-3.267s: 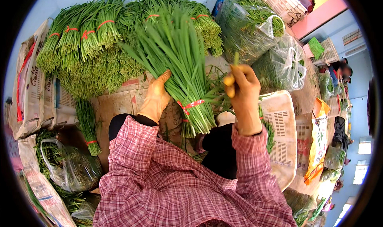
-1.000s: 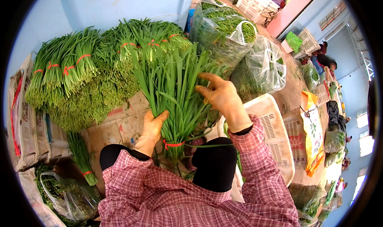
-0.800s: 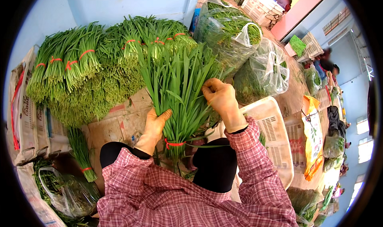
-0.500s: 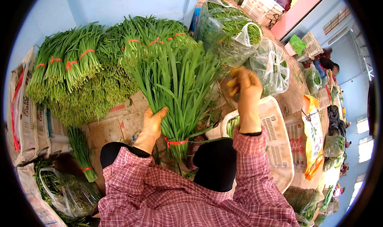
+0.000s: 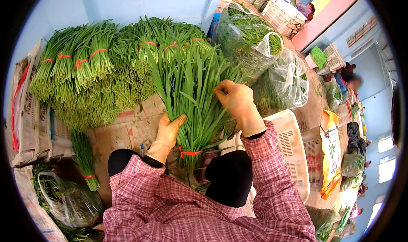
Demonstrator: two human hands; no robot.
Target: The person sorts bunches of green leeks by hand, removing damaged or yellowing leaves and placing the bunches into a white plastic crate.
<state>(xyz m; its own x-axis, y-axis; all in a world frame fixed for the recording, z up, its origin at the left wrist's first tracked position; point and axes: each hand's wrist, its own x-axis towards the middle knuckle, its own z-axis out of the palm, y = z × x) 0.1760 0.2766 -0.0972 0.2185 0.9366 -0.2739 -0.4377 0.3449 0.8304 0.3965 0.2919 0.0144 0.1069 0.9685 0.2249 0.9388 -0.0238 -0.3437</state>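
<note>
A large bunch of garlic chives [image 5: 193, 97], tied near its base with a red band [image 5: 190, 152], stands upright between my knees with its leaves fanned out at the top. My left hand [image 5: 168, 129], in a tan rubber glove, grips the bunch from its left side, thumb across the leaves. On the bunch's right edge, my gloved right hand [image 5: 238, 99] has its fingers curled and pinched at the outer leaves. Just which leaves lie between those fingertips is hard to see. A stray leaf sticks out to the right near the band.
Red-tied chive bunches [image 5: 95, 67] are piled against the blue wall. One smaller bunch [image 5: 85, 159] lies at left, above a plastic bag [image 5: 72, 201]. A white plastic crate [image 5: 293, 157] is beside my right arm. Bagged greens [image 5: 244, 38] stand far right; people work beyond.
My right hand has moved left and slightly down, from beside the bunch onto its right-hand leaves. My left hand keeps its hold; the view has shifted slightly.
</note>
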